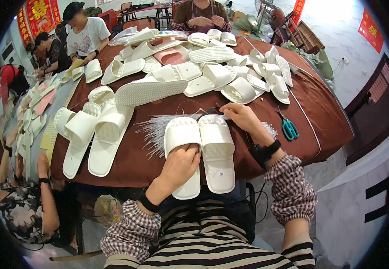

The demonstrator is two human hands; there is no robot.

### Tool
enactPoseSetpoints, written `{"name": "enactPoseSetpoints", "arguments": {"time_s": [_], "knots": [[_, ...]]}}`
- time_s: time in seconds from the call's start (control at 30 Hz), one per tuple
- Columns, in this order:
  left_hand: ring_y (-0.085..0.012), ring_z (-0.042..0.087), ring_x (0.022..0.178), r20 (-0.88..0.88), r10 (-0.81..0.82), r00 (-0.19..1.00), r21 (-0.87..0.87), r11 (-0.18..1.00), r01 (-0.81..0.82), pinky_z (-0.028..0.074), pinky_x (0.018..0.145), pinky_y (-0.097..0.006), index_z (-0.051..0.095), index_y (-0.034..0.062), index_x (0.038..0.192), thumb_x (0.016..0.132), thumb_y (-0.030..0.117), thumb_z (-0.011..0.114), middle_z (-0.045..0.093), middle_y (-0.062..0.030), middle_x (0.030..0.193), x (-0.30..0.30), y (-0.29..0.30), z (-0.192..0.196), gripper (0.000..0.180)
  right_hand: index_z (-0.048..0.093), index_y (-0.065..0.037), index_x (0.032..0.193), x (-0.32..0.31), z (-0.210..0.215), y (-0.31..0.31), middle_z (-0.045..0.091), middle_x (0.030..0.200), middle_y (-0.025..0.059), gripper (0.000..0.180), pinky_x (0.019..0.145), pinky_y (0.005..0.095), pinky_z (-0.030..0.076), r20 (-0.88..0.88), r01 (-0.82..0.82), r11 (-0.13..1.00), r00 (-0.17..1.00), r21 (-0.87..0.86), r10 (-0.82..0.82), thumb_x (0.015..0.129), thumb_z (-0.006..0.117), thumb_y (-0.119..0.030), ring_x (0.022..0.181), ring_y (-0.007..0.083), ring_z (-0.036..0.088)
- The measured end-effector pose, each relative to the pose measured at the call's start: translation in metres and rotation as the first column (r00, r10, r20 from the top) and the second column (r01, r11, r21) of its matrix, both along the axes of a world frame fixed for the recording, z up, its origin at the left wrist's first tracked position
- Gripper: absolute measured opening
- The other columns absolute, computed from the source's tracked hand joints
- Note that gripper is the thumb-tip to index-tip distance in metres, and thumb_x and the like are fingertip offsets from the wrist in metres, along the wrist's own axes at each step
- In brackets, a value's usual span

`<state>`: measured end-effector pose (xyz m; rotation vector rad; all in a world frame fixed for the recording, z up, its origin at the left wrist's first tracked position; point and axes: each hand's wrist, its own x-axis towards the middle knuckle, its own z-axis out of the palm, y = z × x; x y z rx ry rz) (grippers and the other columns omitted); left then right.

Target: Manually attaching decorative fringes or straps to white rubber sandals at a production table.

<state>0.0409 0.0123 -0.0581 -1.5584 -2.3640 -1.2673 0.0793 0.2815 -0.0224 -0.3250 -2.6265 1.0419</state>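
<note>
In front of me, a pair of white slippers lies side by side at the table's near edge. My left hand point(182, 162) grips the left white slipper point(188, 186), its fingers tucked under the strap. The right white slipper point(219, 175) rests against it, a small mark on its insole. At that slipper's toe end, my right hand point(241, 117) is closed in a pinch; a small dark piece and a thin strand show by the fingertips, too fine to name. A bundle of thin clear plastic strands point(152, 131) spreads beneath the toes.
A pile of white slippers point(210, 80) covers the far side of the brown-clothed table point(324, 119). Teal-handled scissors point(289, 127) lie to the right. Another slipper pair point(109, 143) lies left. A person point(201, 18) sits opposite; others work at a table on the left.
</note>
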Motion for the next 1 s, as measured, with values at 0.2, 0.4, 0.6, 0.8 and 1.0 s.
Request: {"name": "enactPoseSetpoints", "arguments": {"time_s": [0.2, 0.4, 0.6, 0.8, 1.0], "knots": [[-0.0419, 0.06, 0.081, -0.038, 0.025, 0.999, 0.033, 0.999, -0.024, 0.048, 0.074, -0.048, 0.061, -0.0039, 0.09, 0.087, 0.009, 0.058, 0.063, -0.0243, 0.09, 0.002, 0.002, -0.003, 0.014, 0.07, -0.003, 0.094, -0.025, -0.025, 0.009, 0.073, 0.087, 0.0131, 0.02, 0.076, 0.034, 0.054, 0.06, 0.105, 0.993, 0.992, 0.059, -0.109, 0.081, 0.069, -0.018, 0.08, 0.0258, 0.07], [-0.041, 0.06, 0.083, -0.053, 0.038, 0.998, 0.052, 0.998, -0.035, 0.048, 0.075, -0.048, 0.062, -0.0032, 0.09, 0.087, 0.009, 0.059, 0.063, -0.0229, 0.09, 0.002, 0.002, -0.007, 0.014, 0.064, 0.001, 0.098, -0.027, -0.016, 0.01, 0.071, 0.078, 0.0144, 0.021, 0.063, 0.0317, 0.054, -0.141, 0.243, 0.946, 0.951, -0.216, -0.276, 0.079, 0.069, -0.005, 0.075, 0.0175, 0.07], [-0.0413, 0.06, 0.082, -0.075, 0.05, 0.996, 0.037, 0.998, -0.047, 0.048, 0.075, -0.048, 0.061, -0.0026, 0.091, 0.087, 0.01, 0.059, 0.063, -0.0223, 0.09, 0.003, 0.001, -0.007, 0.013, 0.062, 0.004, 0.113, -0.037, 0.022, -0.019, 0.07, 0.093, 0.0125, 0.03, 0.063, 0.0273, 0.054, -0.168, -0.089, 0.874, 0.986, -0.478, 0.009, 0.087, 0.064, -0.009, 0.071, 0.0129, 0.066], [-0.0412, 0.06, 0.082, -0.093, 0.041, 0.995, 0.05, 0.998, -0.037, 0.047, 0.075, -0.049, 0.06, -0.0024, 0.091, 0.088, 0.01, 0.059, 0.062, -0.0216, 0.089, 0.003, 0.001, -0.005, 0.013, 0.067, -0.002, 0.117, -0.058, 0.034, -0.071, 0.072, 0.1, 0.0142, 0.034, 0.071, 0.031, 0.056, 0.081, -0.295, 0.936, 0.946, -0.193, 0.315, 0.089, 0.061, -0.02, 0.076, 0.018, 0.067], [-0.0405, 0.059, 0.085, -0.12, 0.026, 0.992, 0.043, 0.999, -0.021, 0.047, 0.076, -0.048, 0.059, -0.0034, 0.092, 0.087, 0.009, 0.059, 0.061, -0.0219, 0.091, 0.002, 0.0, -0.007, 0.013, 0.07, 0.0, 0.112, -0.06, 0.037, -0.072, 0.072, 0.104, 0.0118, 0.031, 0.07, 0.0296, 0.054, 0.188, -0.364, 0.914, 0.899, -0.18, 0.395, 0.09, 0.06, -0.019, 0.079, 0.016, 0.065]]}}
